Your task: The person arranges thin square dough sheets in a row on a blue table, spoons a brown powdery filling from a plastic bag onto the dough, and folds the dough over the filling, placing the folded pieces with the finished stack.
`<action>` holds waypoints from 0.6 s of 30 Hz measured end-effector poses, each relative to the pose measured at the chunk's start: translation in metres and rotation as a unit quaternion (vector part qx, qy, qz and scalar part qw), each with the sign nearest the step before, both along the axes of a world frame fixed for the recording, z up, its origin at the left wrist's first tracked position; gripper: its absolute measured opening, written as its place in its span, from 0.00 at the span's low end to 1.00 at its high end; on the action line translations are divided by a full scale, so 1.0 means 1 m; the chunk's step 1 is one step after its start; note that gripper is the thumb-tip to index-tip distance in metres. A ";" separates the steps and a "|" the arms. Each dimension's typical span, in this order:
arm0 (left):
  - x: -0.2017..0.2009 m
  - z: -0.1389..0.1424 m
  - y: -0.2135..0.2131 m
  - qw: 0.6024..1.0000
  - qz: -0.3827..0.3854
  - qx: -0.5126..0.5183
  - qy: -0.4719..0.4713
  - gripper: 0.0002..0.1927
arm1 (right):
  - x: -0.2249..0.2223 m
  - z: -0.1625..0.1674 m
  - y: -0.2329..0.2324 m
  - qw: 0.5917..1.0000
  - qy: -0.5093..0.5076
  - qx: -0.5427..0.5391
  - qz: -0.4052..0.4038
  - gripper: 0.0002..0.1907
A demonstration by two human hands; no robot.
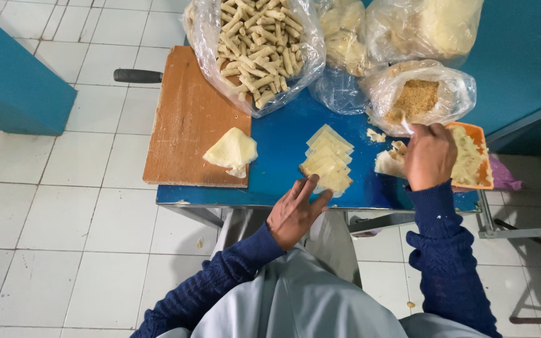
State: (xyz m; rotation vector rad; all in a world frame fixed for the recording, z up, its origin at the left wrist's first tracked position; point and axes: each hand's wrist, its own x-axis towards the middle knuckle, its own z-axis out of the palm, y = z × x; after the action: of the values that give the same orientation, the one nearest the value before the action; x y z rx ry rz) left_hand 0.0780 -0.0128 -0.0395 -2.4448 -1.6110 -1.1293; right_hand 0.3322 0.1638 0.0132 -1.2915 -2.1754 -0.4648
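Observation:
My left hand (pixel 294 209) rests at the near edge of the blue table (pixel 280 141), fingers apart, its fingertips touching a fanned stack of pale square pastry sheets (pixel 326 156). My right hand (pixel 430 155) is closed around a thin white utensil handle, over a pastry sheet (pixel 388 164) and beside an orange tray of pale filling (pixel 474 161). A folded pile of pale wrappers (pixel 231 150) lies on a wooden board (pixel 183 125) to the left.
At the back stand a clear bag of rolled pastry sticks (pixel 255 44), an open bag of brown crumbs (pixel 417 97) and more bags of pale dough (pixel 421 25). A black handle (pixel 138 76) sticks out behind the board. White tiled floor surrounds the table.

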 end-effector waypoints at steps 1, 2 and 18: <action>0.001 0.001 0.001 1.000 0.001 0.005 -0.002 0.21 | 0.001 0.000 0.002 1.000 0.020 -0.018 0.004 0.09; 0.001 0.002 0.001 1.000 0.002 0.005 -0.016 0.20 | 0.001 -0.001 0.004 0.998 0.041 -0.036 0.008 0.10; 0.003 0.012 0.016 0.999 0.039 0.002 0.032 0.14 | 0.022 -0.005 0.001 0.987 0.154 -0.041 -0.025 0.08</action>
State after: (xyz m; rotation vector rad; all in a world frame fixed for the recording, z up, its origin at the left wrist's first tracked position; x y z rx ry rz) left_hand 0.0811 0.0029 -0.0277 -2.3679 -1.6668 -1.0313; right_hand 0.3539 0.1650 0.0079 -1.3649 -1.9237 -0.1817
